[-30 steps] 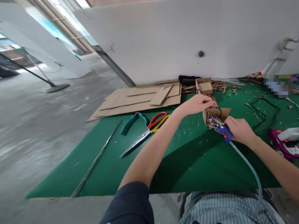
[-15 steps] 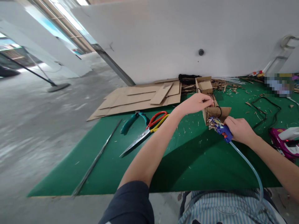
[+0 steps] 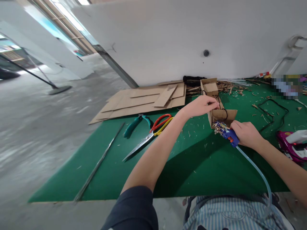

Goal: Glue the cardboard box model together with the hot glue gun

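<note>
**A:** What does each hand grip?

**B:** The right hand (image 3: pixel 247 134) is closed around a blue glue gun (image 3: pixel 229 135), whose nozzle, crusted with scraps, meets the lower edge of a small cardboard piece (image 3: pixel 222 116). A clear tube (image 3: pixel 257 174) trails from the gun's rear toward the body. The left hand (image 3: pixel 200 105) pinches the top of the same cardboard piece with curled fingertips.

**A:** Where does the piece stand, and how much room surrounds it?

**B:** Upright on the green mat (image 3: pixel 120 172), toward the far right. The near and left parts of the mat are open; behind the piece stands a second small cardboard box (image 3: pixel 209 88), close to the white wall (image 3: pixel 168 38).

**A:** How are the arms posed?

**B:** The left forearm stretches diagonally forward; the right comes in from the lower right, wrist low.

**A:** What can be counted?

**B:** One pair of scissors with red and yellow handles (image 3: pixel 150 135), one pair of teal pliers (image 3: pixel 136 124), one metal strip (image 3: pixel 99 163), one stack of flat cardboard sheets (image 3: pixel 141 100), one black cable (image 3: pixel 272 113), and one pink device (image 3: pixel 291 147) at the right edge.
</note>
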The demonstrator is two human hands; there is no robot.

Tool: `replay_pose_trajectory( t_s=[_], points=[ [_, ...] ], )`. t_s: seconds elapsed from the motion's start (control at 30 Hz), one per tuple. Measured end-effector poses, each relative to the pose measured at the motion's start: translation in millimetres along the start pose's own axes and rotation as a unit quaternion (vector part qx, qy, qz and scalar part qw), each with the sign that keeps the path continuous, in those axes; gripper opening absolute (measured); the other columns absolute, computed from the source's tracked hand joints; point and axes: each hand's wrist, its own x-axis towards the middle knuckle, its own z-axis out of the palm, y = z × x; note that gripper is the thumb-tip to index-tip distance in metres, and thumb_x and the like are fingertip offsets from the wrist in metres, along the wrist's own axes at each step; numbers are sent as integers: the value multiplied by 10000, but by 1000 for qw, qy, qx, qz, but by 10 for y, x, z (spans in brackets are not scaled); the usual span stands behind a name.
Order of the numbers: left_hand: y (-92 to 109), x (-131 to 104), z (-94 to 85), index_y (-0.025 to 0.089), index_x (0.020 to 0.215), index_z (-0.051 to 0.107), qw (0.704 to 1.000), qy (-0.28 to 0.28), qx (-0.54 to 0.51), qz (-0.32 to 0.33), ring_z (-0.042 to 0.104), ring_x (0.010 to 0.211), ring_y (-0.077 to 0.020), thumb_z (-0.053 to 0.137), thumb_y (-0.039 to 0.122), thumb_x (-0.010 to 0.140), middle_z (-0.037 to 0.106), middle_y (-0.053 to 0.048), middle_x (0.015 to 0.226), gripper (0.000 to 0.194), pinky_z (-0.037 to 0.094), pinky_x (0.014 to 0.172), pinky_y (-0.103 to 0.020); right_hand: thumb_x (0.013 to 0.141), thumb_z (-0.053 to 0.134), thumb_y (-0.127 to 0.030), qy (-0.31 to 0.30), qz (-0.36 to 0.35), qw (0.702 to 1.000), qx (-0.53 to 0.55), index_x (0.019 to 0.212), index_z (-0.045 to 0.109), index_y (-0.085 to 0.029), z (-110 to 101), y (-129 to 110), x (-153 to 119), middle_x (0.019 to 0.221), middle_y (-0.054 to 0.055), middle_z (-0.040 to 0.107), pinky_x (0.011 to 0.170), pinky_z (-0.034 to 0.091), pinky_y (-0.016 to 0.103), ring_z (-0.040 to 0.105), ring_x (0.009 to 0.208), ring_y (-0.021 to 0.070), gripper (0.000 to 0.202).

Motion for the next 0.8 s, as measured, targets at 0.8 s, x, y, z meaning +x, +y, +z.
replay_pose_trajectory(
  t_s=[0.8],
  points=[
    [-29,5,6,161,881,744,1000,-3,1,8,600,762,-146,457,389,952,730,-51,858,374,417,690,-274,895,547,-292,-73,2,997,20,913,548,-162,-15,-18,-9,814,78,653,559,200,308,566,589,186,131]
  ],
)
